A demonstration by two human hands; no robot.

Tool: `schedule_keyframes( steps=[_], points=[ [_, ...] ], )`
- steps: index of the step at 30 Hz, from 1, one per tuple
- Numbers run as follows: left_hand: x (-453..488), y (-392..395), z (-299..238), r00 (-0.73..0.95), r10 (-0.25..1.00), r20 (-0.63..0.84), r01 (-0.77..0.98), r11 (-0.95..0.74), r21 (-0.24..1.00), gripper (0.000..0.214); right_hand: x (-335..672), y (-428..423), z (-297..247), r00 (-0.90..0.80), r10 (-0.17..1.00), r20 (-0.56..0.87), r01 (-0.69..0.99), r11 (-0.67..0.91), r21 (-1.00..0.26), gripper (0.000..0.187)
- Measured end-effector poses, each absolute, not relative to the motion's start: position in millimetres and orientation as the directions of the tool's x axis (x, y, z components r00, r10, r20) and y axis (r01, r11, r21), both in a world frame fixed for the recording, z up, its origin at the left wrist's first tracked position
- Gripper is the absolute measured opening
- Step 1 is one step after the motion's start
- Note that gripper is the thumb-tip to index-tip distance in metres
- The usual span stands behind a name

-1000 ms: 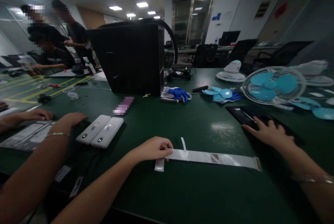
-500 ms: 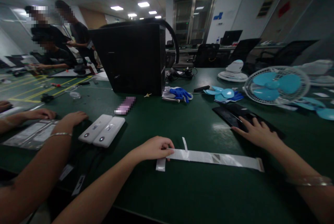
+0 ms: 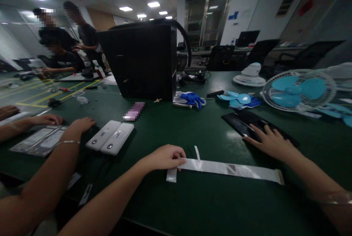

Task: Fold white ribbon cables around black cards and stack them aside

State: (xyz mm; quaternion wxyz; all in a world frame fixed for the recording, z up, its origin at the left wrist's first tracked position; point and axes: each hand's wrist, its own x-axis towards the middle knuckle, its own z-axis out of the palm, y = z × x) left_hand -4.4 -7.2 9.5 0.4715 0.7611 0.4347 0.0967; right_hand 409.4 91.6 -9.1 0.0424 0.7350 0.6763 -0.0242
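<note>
My left hand (image 3: 168, 158) pinches a flat white ribbon cable (image 3: 214, 166) near its left end. A short folded tail (image 3: 171, 174) of the cable sticks out below the fingers. The rest stretches rightward along the green table to a connector (image 3: 279, 177) at the far end. A thin white strip (image 3: 197, 153) stands up from the cable near my fingers. My right hand (image 3: 271, 142) lies with spread fingers on a flat black panel (image 3: 255, 124), part glossy and part matt. What the panel is I cannot tell.
Left of me, a co-worker's forearms (image 3: 63, 148) rest by two white power banks (image 3: 118, 139) and bagged flat items (image 3: 38, 139). A black computer case (image 3: 140, 63) stands ahead. Blue-white gloves (image 3: 191, 99), a pink phone (image 3: 134, 111), keys (image 3: 157, 100) and fan parts (image 3: 298, 89) lie around.
The view has turned slightly left. My right hand and the black panel have slid a little leftward on the table. My left hand still pinches the ribbon cable.
</note>
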Motion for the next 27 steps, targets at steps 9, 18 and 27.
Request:
schedule_keyframes(
  steps=[9, 18, 27],
  points=[
    [-5, -8, 13, 0.596, 0.754, -0.277, 0.577, -0.162, 0.801, 0.029, 362, 73, -12, -0.187, 0.982, -0.028, 0.98, 0.189, 0.068, 0.086],
    [-5, -8, 17, 0.572, 0.785, -0.238, 0.619, -0.222, 0.754, 0.031, 337, 53, -3, -0.385, 0.921, -0.066, 0.922, 0.386, 0.006, 0.084],
    [-5, -8, 16, 0.564, 0.791, -0.236, 0.643, -0.242, 0.727, 0.032, 338, 53, 0, -0.435, 0.901, 0.0, 0.901, 0.435, 0.0, 0.087]
  ],
)
